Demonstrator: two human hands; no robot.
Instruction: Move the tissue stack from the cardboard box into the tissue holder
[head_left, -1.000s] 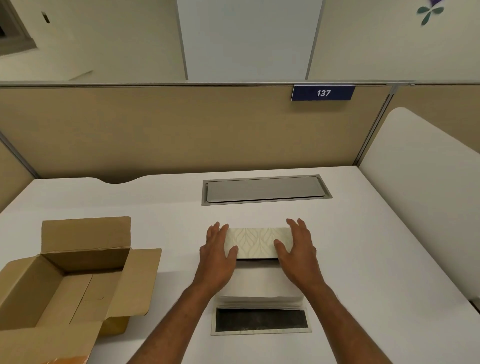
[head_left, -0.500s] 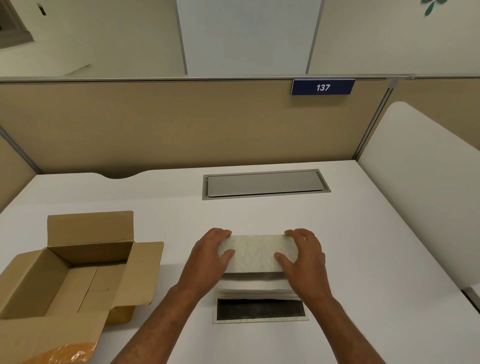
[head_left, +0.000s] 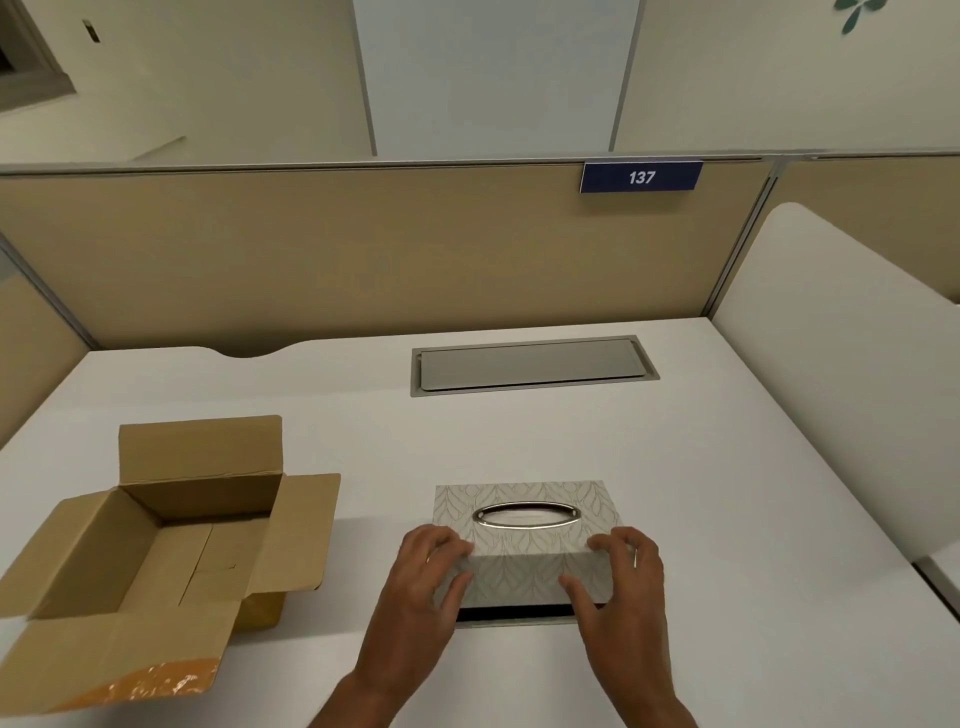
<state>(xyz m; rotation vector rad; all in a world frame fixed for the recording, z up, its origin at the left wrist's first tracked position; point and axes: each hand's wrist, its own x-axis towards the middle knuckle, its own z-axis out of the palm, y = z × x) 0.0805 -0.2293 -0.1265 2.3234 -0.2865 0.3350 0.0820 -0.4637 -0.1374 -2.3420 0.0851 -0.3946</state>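
Note:
The tissue holder cover, pale with a leaf pattern and a metal-rimmed oval slot on top, sits over its dark base, of which only a thin front strip shows. The tissue stack is hidden under the cover. My left hand grips the cover's front-left corner and my right hand grips its front-right corner. The cardboard box stands open at the left with nothing visible inside it.
A grey metal cable hatch is set flush in the white desk behind the holder. A beige partition with a "137" sign closes the back. A white rounded panel rises at the right.
The cover was tipped on its side behind the white tissue stack; both hands have turned it slot-up and brought it down over the stack onto the base. The stack no longer shows.

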